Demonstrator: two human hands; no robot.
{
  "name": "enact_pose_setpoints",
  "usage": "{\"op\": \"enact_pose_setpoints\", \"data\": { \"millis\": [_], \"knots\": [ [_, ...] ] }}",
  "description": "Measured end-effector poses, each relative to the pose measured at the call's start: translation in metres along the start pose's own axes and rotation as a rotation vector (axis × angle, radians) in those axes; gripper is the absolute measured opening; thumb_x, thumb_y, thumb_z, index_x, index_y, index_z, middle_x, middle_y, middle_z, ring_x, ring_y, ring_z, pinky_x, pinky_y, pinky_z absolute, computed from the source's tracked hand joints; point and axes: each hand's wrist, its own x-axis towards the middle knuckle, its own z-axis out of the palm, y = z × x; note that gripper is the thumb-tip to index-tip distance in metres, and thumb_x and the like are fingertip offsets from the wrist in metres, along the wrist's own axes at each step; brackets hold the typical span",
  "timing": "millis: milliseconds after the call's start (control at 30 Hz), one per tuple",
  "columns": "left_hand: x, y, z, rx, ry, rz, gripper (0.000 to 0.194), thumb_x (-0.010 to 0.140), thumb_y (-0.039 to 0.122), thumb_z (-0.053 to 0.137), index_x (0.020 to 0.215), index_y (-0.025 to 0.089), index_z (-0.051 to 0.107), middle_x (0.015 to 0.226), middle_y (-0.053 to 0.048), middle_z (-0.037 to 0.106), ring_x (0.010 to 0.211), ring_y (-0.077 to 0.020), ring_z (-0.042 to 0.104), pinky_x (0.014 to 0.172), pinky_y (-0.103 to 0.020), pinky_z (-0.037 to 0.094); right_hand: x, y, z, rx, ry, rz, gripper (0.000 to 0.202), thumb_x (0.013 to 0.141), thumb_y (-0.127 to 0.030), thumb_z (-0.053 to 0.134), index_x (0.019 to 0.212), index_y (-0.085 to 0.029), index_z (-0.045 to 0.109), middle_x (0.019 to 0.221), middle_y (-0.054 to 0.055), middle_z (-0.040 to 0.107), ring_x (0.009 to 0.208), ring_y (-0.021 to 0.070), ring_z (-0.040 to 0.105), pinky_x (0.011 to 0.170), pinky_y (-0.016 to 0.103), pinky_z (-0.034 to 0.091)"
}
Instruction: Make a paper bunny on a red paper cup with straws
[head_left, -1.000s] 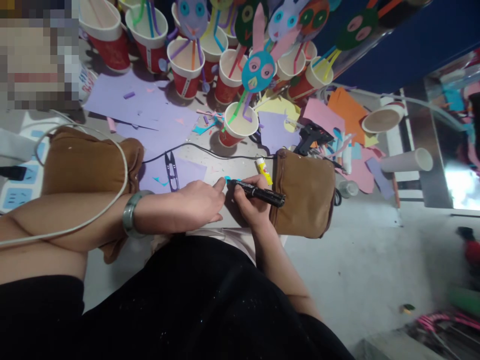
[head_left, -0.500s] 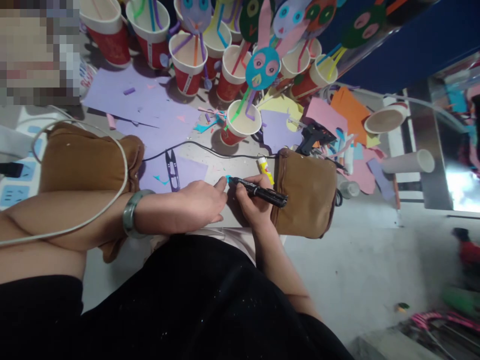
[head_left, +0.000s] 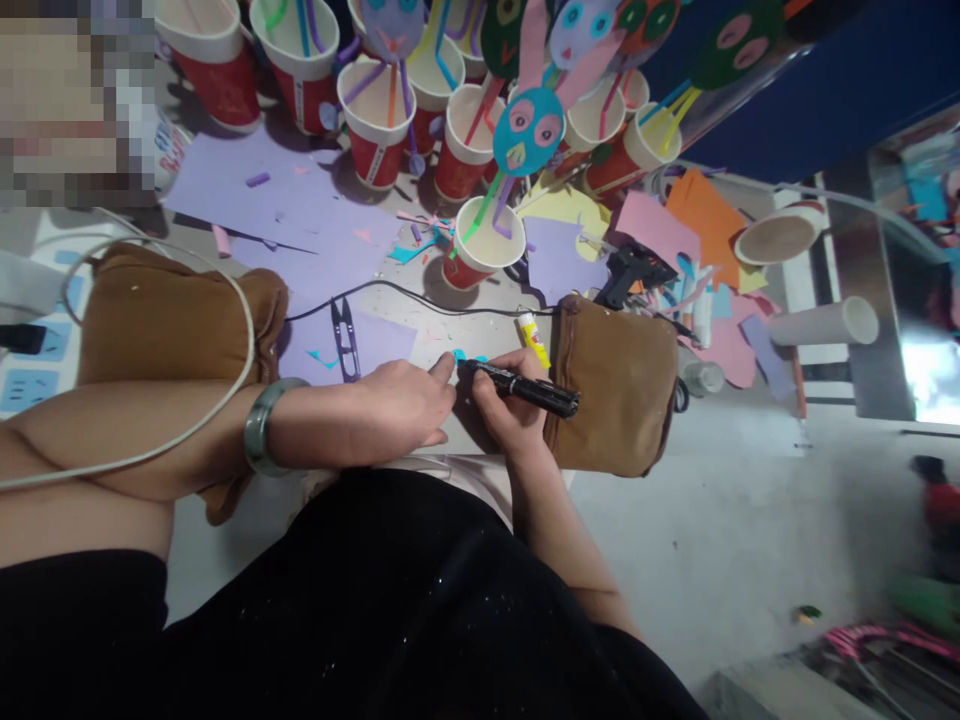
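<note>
My right hand [head_left: 514,400] grips a black marker [head_left: 551,396], its tip pointing left at a small blue paper piece [head_left: 460,356] on the table. Beside it, my left hand [head_left: 409,405] rests with the index fingertip at the edge of that piece; its other fingers are curled and partly hidden, and whether they hold anything is unclear. Purple snips [head_left: 345,340] lie left of the hands on purple paper [head_left: 382,337]. A yellow glue stick [head_left: 533,340] is just above my right hand.
Red paper cups [head_left: 377,125] with straws and paper animal faces [head_left: 529,130] stand at the back. A brown cushion [head_left: 619,390] is on the right, another [head_left: 169,315] on the left. A black glue gun [head_left: 634,275], coloured scraps and a cable [head_left: 390,290] lie around.
The marker tip has moved slightly off the blue piece, showing more blue paper near my right fingers. The view has shifted slightly; my left hand stays in place.
</note>
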Motion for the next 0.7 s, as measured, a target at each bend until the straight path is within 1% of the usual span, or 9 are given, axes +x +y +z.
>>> {"op": "enact_pose_setpoints", "data": {
  "millis": [100, 200, 400, 500, 700],
  "knots": [
    [0.0003, 0.0003, 0.0001, -0.001, 0.008, -0.002, 0.053, 0.098, 0.048, 0.056, 0.138, 0.013, 0.06, 0.165, -0.026, 0.031, 0.092, -0.0313, 0.075, 0.074, -0.039, 0.055, -0.0003, 0.0017, 0.0012, 0.009, 0.037, -0.009, 0.013, 0.084, -0.03, 0.064, 0.083, -0.023, 0.053, 0.065, -0.005, 0.058, 0.055, 0.0116, 0.053, 0.054, 0.028, 0.045],
    [0.0001, 0.0017, -0.0012, -0.003, 0.005, -0.008, 0.054, 0.098, 0.047, 0.056, 0.14, 0.013, 0.059, 0.165, -0.026, 0.031, 0.093, -0.0305, 0.075, 0.075, -0.038, 0.056, -0.0001, 0.0036, 0.0029, 0.015, 0.064, -0.026, 0.013, 0.085, -0.03, 0.065, 0.085, -0.023, 0.055, 0.066, -0.005, 0.06, 0.055, 0.0113, 0.055, 0.054, 0.028, 0.046],
    [-0.0006, 0.0031, -0.0032, -0.01, -0.024, -0.021, 0.057, 0.099, 0.043, 0.056, 0.146, 0.012, 0.055, 0.167, -0.026, 0.027, 0.097, -0.0316, 0.074, 0.077, -0.038, 0.055, 0.0003, 0.003, 0.0028, 0.007, 0.035, -0.021, 0.013, 0.086, -0.029, 0.066, 0.085, -0.023, 0.055, 0.067, -0.005, 0.06, 0.056, 0.0108, 0.055, 0.055, 0.027, 0.045],
    [-0.0003, 0.002, -0.0018, -0.015, -0.014, -0.012, 0.058, 0.099, 0.043, 0.055, 0.147, 0.013, 0.053, 0.167, -0.025, 0.027, 0.097, -0.0308, 0.073, 0.078, -0.038, 0.055, 0.0007, 0.0019, 0.0014, -0.006, 0.024, -0.02, 0.014, 0.085, -0.03, 0.066, 0.083, -0.023, 0.054, 0.065, -0.006, 0.059, 0.055, 0.0107, 0.053, 0.054, 0.027, 0.044],
    [-0.0003, 0.0013, -0.0018, -0.031, -0.01, -0.008, 0.056, 0.098, 0.045, 0.056, 0.143, 0.012, 0.057, 0.166, -0.027, 0.028, 0.095, -0.0325, 0.074, 0.077, -0.04, 0.055, 0.0003, 0.0013, 0.0004, -0.018, 0.002, 0.017, 0.016, 0.083, -0.034, 0.064, 0.082, -0.023, 0.052, 0.064, -0.005, 0.058, 0.055, 0.0123, 0.054, 0.055, 0.028, 0.043]
  ]
}}
